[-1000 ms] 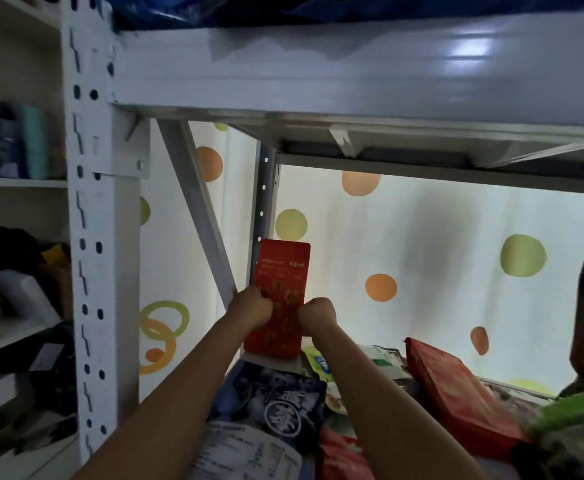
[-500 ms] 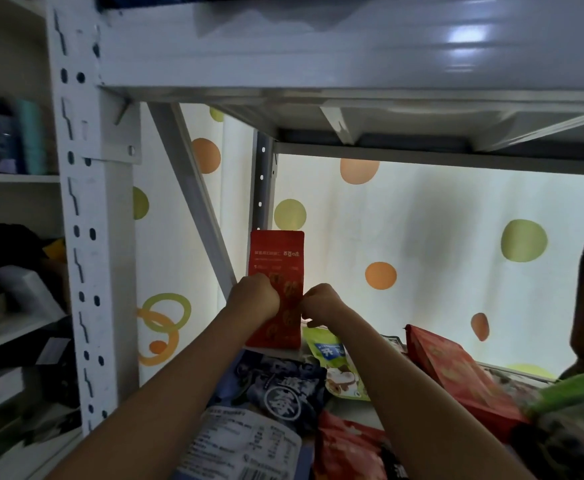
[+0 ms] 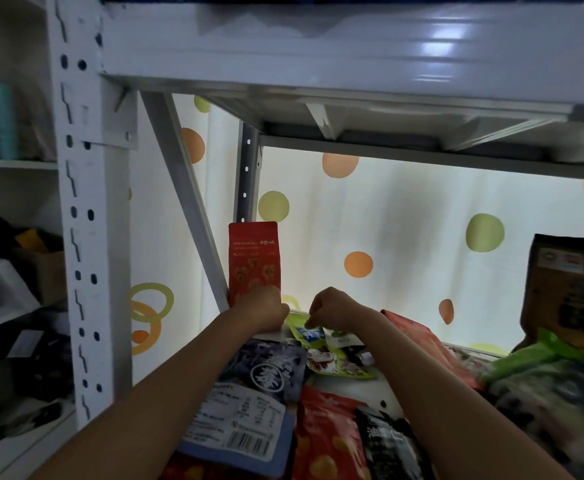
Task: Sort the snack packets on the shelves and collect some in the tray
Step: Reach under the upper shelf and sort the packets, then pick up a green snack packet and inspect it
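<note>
At the back left corner of the shelf, we note the tall red foil snack packet (image 3: 254, 261) now standing upright against the grey rear post (image 3: 247, 174), where a second ago both hands held it up in the air. Our right hand (image 3: 332, 306) has come off it since then and moved right, to the green and white snack packet (image 3: 321, 344) lying flat on the white metal shelf (image 3: 366, 386).

We read this as one packet placed and the next being picked; no tray is in view, so the collecting part looks unstarted.

Left hand (image 3: 262, 311): fingers curled, at the foot of the red packet, apparently holding it steady. The grip itself faces away from us.

Right hand: curled, fingertips down at the top edge of the green packet. It seems to be pinching it; we cannot be sure.

Other packets lie loose in front, among them a dark blue pouch (image 3: 269, 372) between the forearms.
</note>
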`<state>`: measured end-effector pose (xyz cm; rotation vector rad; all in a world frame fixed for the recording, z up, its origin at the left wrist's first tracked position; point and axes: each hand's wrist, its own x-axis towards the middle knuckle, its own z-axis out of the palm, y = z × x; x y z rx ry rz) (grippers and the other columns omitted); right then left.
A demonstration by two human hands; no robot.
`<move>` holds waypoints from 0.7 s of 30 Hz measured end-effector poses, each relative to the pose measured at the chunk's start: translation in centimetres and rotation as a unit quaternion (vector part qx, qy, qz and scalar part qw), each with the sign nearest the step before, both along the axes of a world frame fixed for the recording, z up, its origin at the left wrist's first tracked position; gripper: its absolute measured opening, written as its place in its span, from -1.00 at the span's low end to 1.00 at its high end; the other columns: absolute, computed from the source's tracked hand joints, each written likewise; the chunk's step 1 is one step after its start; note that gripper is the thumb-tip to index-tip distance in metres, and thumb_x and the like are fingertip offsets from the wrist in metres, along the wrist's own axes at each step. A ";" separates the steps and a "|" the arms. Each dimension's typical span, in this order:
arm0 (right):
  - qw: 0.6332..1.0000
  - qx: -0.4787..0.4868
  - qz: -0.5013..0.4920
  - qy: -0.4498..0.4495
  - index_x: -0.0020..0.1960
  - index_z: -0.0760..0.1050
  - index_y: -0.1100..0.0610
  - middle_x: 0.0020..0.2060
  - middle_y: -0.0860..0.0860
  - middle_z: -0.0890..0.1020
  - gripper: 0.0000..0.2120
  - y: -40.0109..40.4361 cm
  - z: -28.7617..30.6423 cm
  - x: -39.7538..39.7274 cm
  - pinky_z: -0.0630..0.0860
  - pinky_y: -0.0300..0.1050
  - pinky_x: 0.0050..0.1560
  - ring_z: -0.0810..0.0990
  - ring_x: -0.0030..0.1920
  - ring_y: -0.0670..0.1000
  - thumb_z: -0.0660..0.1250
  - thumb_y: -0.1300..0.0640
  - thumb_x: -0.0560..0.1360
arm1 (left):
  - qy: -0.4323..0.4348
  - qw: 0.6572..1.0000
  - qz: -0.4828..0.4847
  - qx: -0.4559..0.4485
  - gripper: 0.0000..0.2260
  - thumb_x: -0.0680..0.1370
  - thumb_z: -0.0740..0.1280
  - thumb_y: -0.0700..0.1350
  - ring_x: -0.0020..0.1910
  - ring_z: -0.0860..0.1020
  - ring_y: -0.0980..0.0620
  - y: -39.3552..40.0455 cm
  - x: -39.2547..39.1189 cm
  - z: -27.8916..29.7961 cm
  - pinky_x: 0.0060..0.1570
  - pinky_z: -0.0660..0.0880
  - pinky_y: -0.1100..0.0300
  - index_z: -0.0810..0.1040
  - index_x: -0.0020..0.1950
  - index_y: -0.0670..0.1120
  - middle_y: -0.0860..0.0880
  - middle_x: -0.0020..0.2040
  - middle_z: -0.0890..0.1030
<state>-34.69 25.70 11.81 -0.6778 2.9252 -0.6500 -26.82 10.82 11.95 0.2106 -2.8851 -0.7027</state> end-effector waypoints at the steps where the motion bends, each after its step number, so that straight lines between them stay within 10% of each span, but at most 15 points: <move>1: 0.999 0.035 0.015 -0.001 0.09 0.62 0.27 0.02 0.12 0.65 -0.66 0.3 -0.2 0.4 0.51 -0.11 -0.04 0.61 0.09 0.12 0.52 0.09 0.41 | -0.011 1.000 -0.015 -0.004 -0.78 0.57 0.21 -0.09 -0.11 0.53 -0.07 0.1 0.2 -0.1 -0.21 0.40 0.15 0.55 -0.01 -0.21 -0.13 -0.08 0.56; 9: 0.973 0.225 0.048 0.018 -0.02 0.60 0.29 -0.04 0.15 0.61 -0.77 2.0 -1.1 3.5 0.47 -0.11 -0.12 0.53 -0.11 0.06 0.48 0.15 0.42 | -0.209 0.958 -0.150 -0.129 -0.45 0.50 0.26 0.33 0.13 0.51 -0.05 1.4 4.6 -0.8 0.09 0.46 0.07 0.48 0.31 -0.04 -0.06 0.24 0.51; 15: 0.942 0.323 0.087 0.027 0.30 0.51 0.13 0.27 0.13 0.49 -0.45 2.9 -1.0 5.8 0.54 0.06 0.17 0.52 0.20 0.16 0.51 0.07 0.34 | -0.205 0.957 -0.147 -0.143 -0.29 0.42 0.28 0.40 0.30 0.44 -0.06 0.5 5.6 -1.5 0.30 0.40 -0.04 0.34 0.45 0.04 -0.02 0.41 0.41; 21: 0.950 0.258 0.066 0.163 0.01 0.60 0.23 0.04 0.19 0.59 -0.81 3.2 -2.5 8.0 0.43 -0.10 -0.16 0.60 0.05 0.20 0.26 0.18 0.51 | -0.155 0.972 -0.137 -0.115 -0.39 0.46 0.31 0.34 0.21 0.47 -0.08 0.3 6.5 -2.1 0.20 0.44 0.03 0.39 0.36 -0.01 -0.07 0.32 0.48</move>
